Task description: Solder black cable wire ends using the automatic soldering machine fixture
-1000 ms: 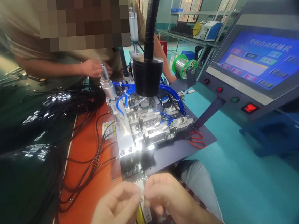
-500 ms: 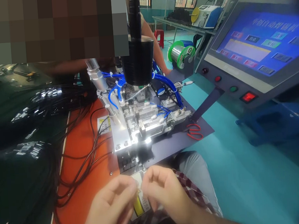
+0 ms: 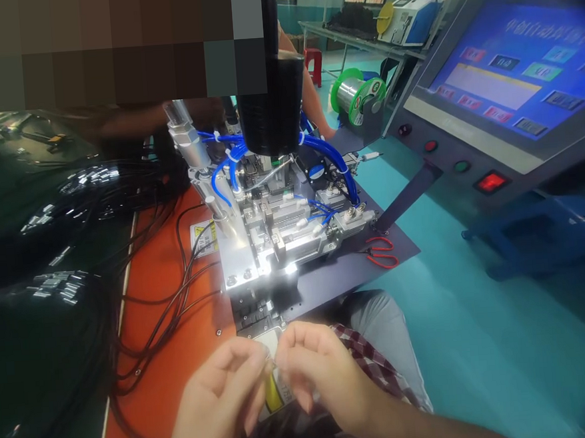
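Observation:
My left hand (image 3: 227, 387) and my right hand (image 3: 321, 374) meet close together at the bottom middle, both closed in a pinch, thumb against forefinger. Something tiny shows between the fingertips, too small to name. Behind and below the fingers is a label plate (image 3: 274, 402) with a yellow band, partly covered by the hands. Just beyond them stands a metal machine (image 3: 294, 239) with bright lit parts, silver cylinders and blue air tubes (image 3: 325, 153). A black hose nozzle (image 3: 271, 117) hangs above it.
Red-handled pliers (image 3: 382, 253) lie on the dark base plate at right. Black cables (image 3: 178, 300) cross the orange mat (image 3: 155, 335); a glossy black bundle (image 3: 40, 263) fills the left. A control screen (image 3: 517, 76) and solder wire spool (image 3: 357, 98) stand right. Another person's arm (image 3: 313, 91) shows behind.
The view has shifted slightly. My hands stay pinched together in nearly the same place, with the fingertips moved only a little.

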Demonstrator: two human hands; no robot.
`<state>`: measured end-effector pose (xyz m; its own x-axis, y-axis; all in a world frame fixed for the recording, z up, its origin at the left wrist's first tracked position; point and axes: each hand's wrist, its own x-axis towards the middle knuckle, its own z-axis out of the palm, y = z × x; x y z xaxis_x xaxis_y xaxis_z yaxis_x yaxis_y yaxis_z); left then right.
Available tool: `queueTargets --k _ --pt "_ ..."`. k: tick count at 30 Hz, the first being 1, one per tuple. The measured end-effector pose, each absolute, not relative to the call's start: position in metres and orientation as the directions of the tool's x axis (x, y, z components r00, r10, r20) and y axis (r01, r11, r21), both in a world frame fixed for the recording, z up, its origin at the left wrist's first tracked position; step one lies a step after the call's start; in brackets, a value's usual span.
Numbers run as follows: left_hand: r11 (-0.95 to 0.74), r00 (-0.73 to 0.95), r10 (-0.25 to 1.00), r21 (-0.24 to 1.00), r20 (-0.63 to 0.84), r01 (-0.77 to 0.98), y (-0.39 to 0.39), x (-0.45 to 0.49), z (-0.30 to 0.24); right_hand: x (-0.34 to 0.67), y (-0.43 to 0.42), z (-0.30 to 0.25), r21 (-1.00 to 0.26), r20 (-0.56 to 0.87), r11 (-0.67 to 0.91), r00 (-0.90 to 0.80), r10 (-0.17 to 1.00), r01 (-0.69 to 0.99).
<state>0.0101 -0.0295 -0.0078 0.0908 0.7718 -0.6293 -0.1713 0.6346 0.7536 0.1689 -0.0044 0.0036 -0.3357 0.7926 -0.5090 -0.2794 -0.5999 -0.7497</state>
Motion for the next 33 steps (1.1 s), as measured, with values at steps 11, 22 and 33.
queueTargets --k 11,22,33 --pt "0.675 0.084 0.738 0.733 -0.669 -0.087 -0.023 0.01 -0.005 0.174 -0.01 0.007 -0.867 -0.445 -0.485 -0.261 0.857 -0.116" --pt "0.65 0.064 0.756 0.758 -0.652 0.045 -0.021 0.015 0.001 0.189 0.013 0.013 -0.872 -0.477 -0.483 -0.372 0.796 0.082" --pt "0.677 0.318 0.676 0.731 -0.665 0.088 -0.012 0.004 0.002 0.203 0.036 0.009 -0.835 -0.367 -0.55 -0.73 0.576 -0.014"
